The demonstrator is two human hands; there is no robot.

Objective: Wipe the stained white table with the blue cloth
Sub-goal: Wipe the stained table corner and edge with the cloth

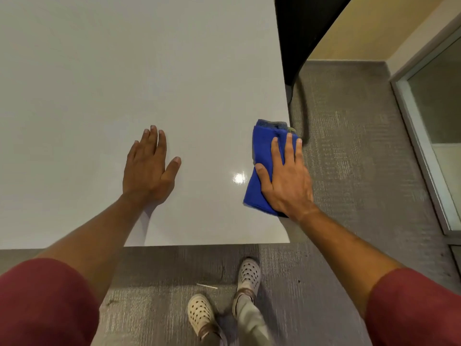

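A folded blue cloth (262, 151) lies at the right edge of the white table (124, 71), near its front right corner. My right hand (284, 176) presses flat on top of the cloth, fingers spread, covering its right half. The cloth's far end shows a grey, soiled fold. My left hand (147, 166) rests palm down on the bare tabletop to the left, fingers apart, holding nothing. No stain is plainly visible on the surface; a light glare spot sits just left of the cloth.
Grey carpet (349, 146) runs to the right of and in front of the table. A dark chair or panel (299, 33) stands past the table's right side. A glass door frame (424, 121) is at far right. My feet in white clogs (224, 295) stand below the front edge.
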